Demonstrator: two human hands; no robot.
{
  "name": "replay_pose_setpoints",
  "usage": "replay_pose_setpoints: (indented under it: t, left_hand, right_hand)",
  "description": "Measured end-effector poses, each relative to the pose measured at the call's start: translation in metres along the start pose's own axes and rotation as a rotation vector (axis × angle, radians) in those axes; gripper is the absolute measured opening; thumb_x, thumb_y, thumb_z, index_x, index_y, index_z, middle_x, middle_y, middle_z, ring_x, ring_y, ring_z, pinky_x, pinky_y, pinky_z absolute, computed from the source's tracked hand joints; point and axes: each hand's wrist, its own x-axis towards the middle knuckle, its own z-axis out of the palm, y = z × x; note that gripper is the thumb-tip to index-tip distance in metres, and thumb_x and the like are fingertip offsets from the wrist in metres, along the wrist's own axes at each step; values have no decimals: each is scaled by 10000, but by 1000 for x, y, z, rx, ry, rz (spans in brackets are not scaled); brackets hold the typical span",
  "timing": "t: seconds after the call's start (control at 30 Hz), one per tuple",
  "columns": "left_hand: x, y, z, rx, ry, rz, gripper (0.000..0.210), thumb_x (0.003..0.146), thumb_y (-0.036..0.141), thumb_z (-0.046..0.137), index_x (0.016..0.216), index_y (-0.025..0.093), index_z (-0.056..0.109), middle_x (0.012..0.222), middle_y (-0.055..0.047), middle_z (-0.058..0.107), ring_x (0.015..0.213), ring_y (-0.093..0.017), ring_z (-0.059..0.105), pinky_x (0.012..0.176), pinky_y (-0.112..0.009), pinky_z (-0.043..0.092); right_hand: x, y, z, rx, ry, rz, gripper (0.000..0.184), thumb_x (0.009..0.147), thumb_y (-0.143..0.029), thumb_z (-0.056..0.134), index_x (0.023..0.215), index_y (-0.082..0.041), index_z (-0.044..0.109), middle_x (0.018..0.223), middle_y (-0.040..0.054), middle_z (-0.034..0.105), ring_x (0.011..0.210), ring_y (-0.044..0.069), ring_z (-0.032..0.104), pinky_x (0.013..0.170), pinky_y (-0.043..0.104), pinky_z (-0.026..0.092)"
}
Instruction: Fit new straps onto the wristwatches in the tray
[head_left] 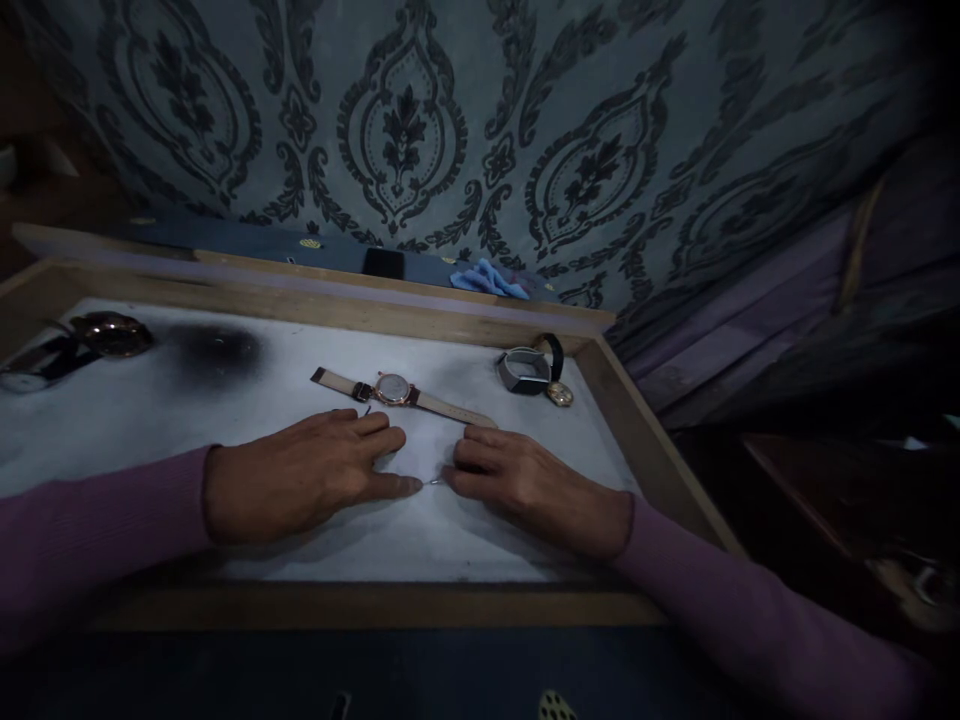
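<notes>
My left hand (311, 470) rests over the white surface, its thumb stretched out apart from the bent fingers. The thumb tip meets a small thin metal piece (434, 482), which the closed fingers of my right hand (517, 478) pinch at its other end. What kind of piece it is I cannot make out. Just beyond both hands lies a wristwatch (393, 389) with a round rose-gold case, its strap spread flat with the pale inner side up. A short dark thin bit (367, 410) shows by my left fingers; whether they touch it is unclear.
A wooden-rimmed tray (667, 460) surrounds the work. A grey-banded watch (523, 372), a black strap (553, 352) and a small gold watch face (559, 393) lie at right. More watches (111, 334) sit far left. Behind the rim are a blue cloth (489, 278) and a dark flat object (383, 263).
</notes>
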Motion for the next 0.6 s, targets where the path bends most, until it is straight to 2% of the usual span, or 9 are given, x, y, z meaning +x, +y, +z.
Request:
replay_pose_setpoints:
  t: [0.13, 0.33, 0.5, 0.6]
  left_hand:
    - [0, -3, 1, -4, 11, 7, 533, 857, -12, 421, 1310, 252, 515, 1053, -69, 556, 909, -228, 502, 780, -332, 405]
    - [0, -11, 4, -134, 105, -22, 515, 862, -43, 342, 1261, 217, 539, 1044, -66, 589, 897, -194, 545, 787, -290, 416]
    - [1, -11, 9, -183, 168, -68, 358, 948, 53, 328, 1128, 175, 613, 1010, -79, 613, 912, -200, 565, 786, -296, 431]
    - [3, -10, 12, -250, 211, -108, 252, 983, 161, 398, 1048, 172, 641, 965, -64, 617, 870, -185, 569, 753, -283, 436]
  right_hand:
    - [0, 0, 1, 59, 3, 44, 417, 1028, -140, 251, 822, -140, 614, 833, 83, 596, 777, 188, 485, 696, 313, 437]
    - [-1, 1, 5, 93, 25, 88, 349, 994, -81, 319, 824, -148, 617, 834, 82, 595, 771, 187, 511, 691, 316, 456]
    - [-1, 0, 7, 139, 47, 107, 302, 977, -72, 356, 842, -143, 616, 828, 84, 602, 764, 187, 525, 682, 307, 464]
    - [2, -2, 5, 188, 71, 116, 299, 983, -79, 341, 872, -143, 612, 844, 92, 611, 768, 188, 530, 677, 307, 466]
